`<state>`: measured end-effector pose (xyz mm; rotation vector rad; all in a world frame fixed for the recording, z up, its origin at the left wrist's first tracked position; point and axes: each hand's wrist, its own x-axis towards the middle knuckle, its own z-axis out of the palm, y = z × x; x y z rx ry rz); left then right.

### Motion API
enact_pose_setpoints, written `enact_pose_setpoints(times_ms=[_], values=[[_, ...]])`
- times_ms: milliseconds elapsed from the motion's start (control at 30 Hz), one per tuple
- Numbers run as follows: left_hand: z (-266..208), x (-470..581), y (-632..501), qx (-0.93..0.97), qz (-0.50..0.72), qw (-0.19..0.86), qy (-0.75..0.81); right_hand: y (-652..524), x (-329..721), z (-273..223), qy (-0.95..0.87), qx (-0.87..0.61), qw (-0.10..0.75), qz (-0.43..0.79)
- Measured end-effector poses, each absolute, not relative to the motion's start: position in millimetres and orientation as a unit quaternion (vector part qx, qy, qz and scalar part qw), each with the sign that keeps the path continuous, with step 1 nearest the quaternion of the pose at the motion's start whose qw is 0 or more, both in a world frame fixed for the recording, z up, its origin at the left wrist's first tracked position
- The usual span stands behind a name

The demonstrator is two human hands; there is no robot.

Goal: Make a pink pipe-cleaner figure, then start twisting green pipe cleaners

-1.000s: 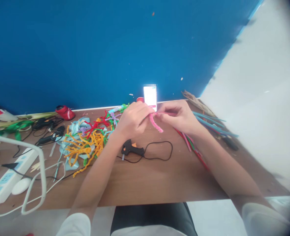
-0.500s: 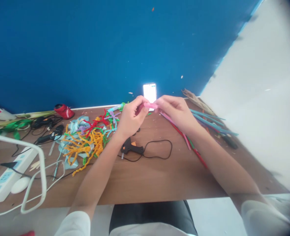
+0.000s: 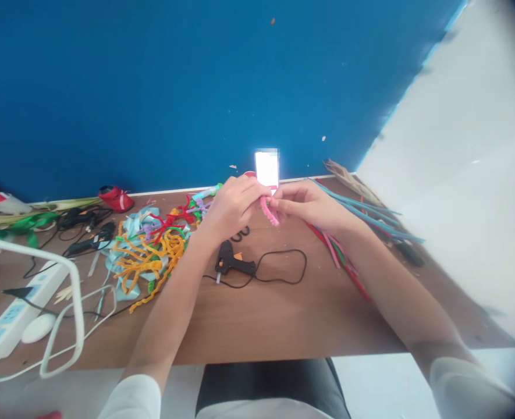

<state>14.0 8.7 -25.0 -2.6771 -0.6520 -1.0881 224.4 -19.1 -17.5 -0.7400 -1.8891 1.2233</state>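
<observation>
A pink pipe cleaner (image 3: 270,213) is held between my two hands over the middle of the table; its curved end hangs down. My left hand (image 3: 238,203) pinches it at its upper end, fingers closed. From the other side, my right hand (image 3: 303,201) grips it between thumb and fingertips. Just behind them a phone (image 3: 266,170) with a bright screen stands upright against the blue wall. Below the hands lies a black glue gun (image 3: 235,262) with an orange trigger. Part of the pink piece is hidden by my fingers.
Orange twisted pipe cleaners (image 3: 152,262) and light blue ribbon (image 3: 128,285) are heaped left. A white power strip (image 3: 25,305) and white tubular frame (image 3: 77,308) stand at the near left. Blue pipe cleaners (image 3: 370,216) lie right. A black cord (image 3: 305,267) loops across the table.
Both hands have lowered slightly and turned. The pink pipe cleaner, level between the fingers before, now hangs down in a curve. More of the phone screen shows.
</observation>
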Motion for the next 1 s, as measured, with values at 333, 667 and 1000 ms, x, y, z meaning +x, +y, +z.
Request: enact_pose_setpoints(times_ms=[333, 667, 1000], values=[[-28.6, 34.2, -8.5, -0.838, -0.374, -0.111, -0.382, -13.7, 226.7, -30.3, -0.883, -0.317, 0.309, -0.157], [-26.2, 30.2, -8.9, -0.859, -0.382, -0.075, -0.333, -17.6, 230.2, -19.0, -0.708, -0.347, 0.395, 0.471], [-31.1, 25.2, 4.5, -0.899, -0.3, 0.155, -0.277, -8.9, 237.3, -13.0, -0.764, -0.342, 0.305, 0.454]])
